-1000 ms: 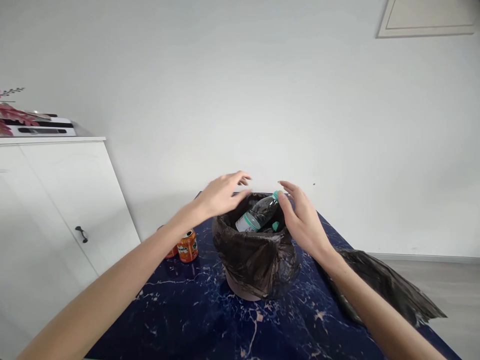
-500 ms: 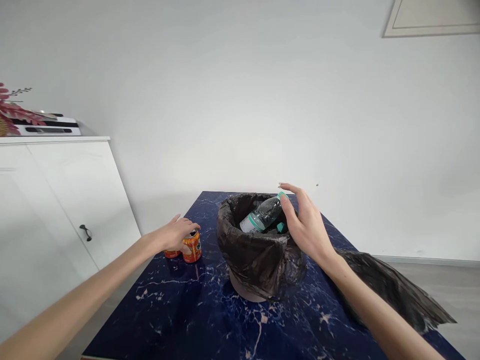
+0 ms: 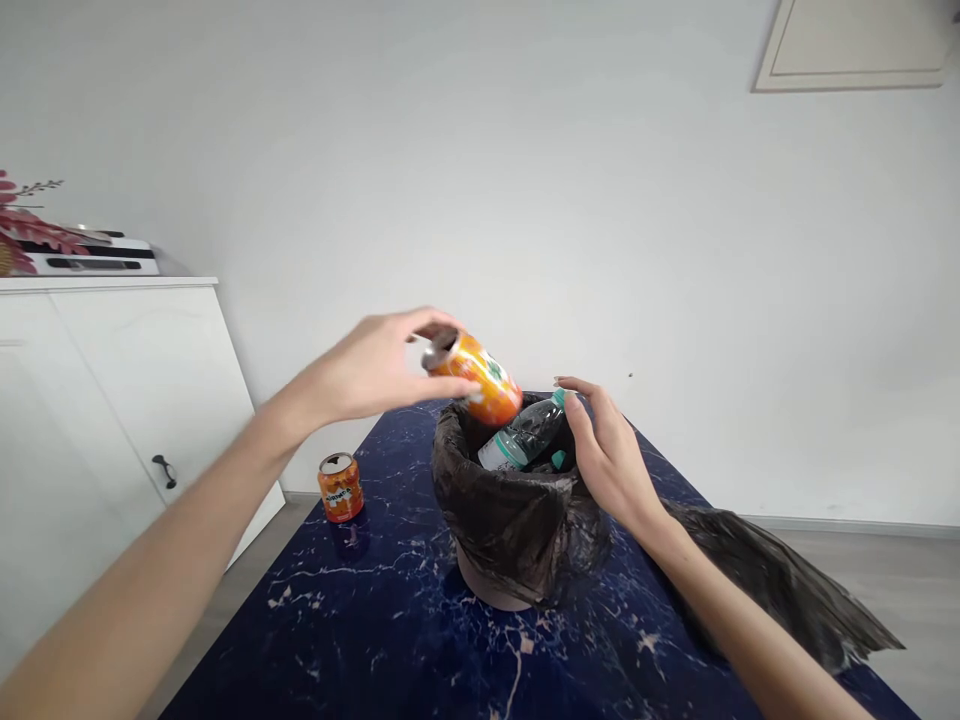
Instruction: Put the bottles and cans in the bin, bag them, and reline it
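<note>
My left hand (image 3: 382,365) holds an orange soda can (image 3: 484,385), thumb in front and fingers over the top. The can is tilted, its bottom pointing right and down over the mouth of a small bin (image 3: 487,585). A black plastic bag (image 3: 510,530) lines the bin and folds over its rim. Inside leans a clear plastic bottle (image 3: 536,430) with a teal cap and label band. My right hand (image 3: 611,450) is at the bin's right rim, thumb and forefinger apart beside the bottle's cap. A second orange can (image 3: 340,488) stands upright on the table, left of the bin.
The blue marble-patterned table (image 3: 390,640) backs onto a white wall. A loose black bag (image 3: 780,580) lies under my right forearm and over the table's right edge. A white cabinet (image 3: 112,400) stands at left, with pink flowers (image 3: 37,232) on top.
My left hand has lifted one can off the table, carried it up and right, and tipped it over the bin. The other can, the bottle and my right hand have stayed nearly in place.
</note>
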`<action>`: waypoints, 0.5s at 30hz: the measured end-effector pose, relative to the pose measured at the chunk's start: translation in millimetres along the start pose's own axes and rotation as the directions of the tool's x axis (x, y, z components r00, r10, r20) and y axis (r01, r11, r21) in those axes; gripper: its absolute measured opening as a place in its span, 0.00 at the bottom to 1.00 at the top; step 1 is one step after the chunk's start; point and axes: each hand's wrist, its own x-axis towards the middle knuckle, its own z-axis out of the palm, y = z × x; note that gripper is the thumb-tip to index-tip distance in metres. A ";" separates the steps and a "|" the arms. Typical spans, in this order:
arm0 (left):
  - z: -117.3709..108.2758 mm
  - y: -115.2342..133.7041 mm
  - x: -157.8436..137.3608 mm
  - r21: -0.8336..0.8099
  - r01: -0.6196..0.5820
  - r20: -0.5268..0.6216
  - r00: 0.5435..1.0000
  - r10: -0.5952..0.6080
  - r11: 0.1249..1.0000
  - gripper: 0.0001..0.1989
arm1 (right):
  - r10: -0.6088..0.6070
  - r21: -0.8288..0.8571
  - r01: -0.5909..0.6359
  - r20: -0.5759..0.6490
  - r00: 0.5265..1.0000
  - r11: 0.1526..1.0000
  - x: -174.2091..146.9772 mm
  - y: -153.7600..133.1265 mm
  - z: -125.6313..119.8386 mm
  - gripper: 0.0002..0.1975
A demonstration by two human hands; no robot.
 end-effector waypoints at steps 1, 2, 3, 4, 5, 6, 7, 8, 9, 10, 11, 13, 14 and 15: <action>1.9 8.9 1.5 -0.027 -0.044 0.101 0.994 0.047 0.999 0.29 | -0.001 -0.001 0.001 0.000 1.000 1.000 0.2 0.5 0.4 0.21; 5.7 16.5 3.1 -0.051 -0.083 0.207 0.974 0.092 0.995 0.29 | 0.000 -0.002 0.000 0.000 1.000 1.000 0.4 1.1 0.9 0.21; 11.1 23.0 4.7 -0.074 -0.118 0.308 0.942 0.136 0.990 0.29 | 0.001 -0.003 -0.001 0.000 1.000 1.000 0.5 1.7 1.3 0.21; 17.9 28.7 6.2 -0.098 -0.148 0.393 0.903 0.175 0.984 0.30 | 0.003 -0.003 -0.003 -0.002 1.000 1.000 0.7 2.4 1.8 0.21; 25.5 33.7 7.6 -0.121 -0.172 0.455 0.866 0.209 0.978 0.31 | 0.007 -0.002 -0.007 -0.005 1.000 1.000 0.8 2.9 2.2 0.21; 33.3 38.2 8.8 -0.141 -0.191 0.491 0.839 0.236 0.971 0.32 | 0.010 0.000 -0.010 -0.005 1.000 1.000 0.9 3.4 2.5 0.21; 40.8 42.1 9.6 -0.156 -0.206 0.506 0.823 0.257 0.966 0.34 | 0.012 0.004 -0.012 -0.005 1.000 1.000 0.9 3.7 2.7 0.21; 47.1 45.2 10.0 -0.167 -0.217 0.504 0.819 0.272 0.962 0.37 | 0.014 0.008 -0.014 -0.002 1.000 1.000 0.9 3.9 2.8 0.21; 51.8 47.3 9.9 -0.174 -0.222 0.489 0.826 0.280 0.959 0.38 | 0.017 0.013 -0.017 0.000 1.000 1.000 0.9 3.9 2.6 0.21; 54.4 47.8 9.5 -0.179 -0.220 0.467 0.839 0.279 0.959 0.39 | 0.020 0.018 -0.021 0.002 1.000 1.000 0.7 3.7 2.4 0.21; 55.0 46.5 8.8 -0.179 -0.211 0.436 0.859 0.270 0.961 0.38 | 0.024 0.021 -0.024 0.004 1.000 0.999 0.5 3.4 2.0 0.22; 50.5 36.6 6.4 -0.149 -0.179 0.350 0.910 0.221 0.973 0.34 | 0.035 0.023 -0.035 0.005 0.999 0.999 0.1 2.7 1.1 0.22; 46.4 27.6 4.7 -0.112 -0.157 0.305 0.934 0.184 0.981 0.31 | 0.042 0.020 -0.042 0.008 0.999 0.999 -0.1 2.3 0.7 0.22; 41.9 15.7 2.4 -0.061 -0.130 0.270 0.952 0.142 0.990 0.29 | 0.049 0.016 -0.049 0.012 0.999 0.999 -0.2 2.0 0.5 0.23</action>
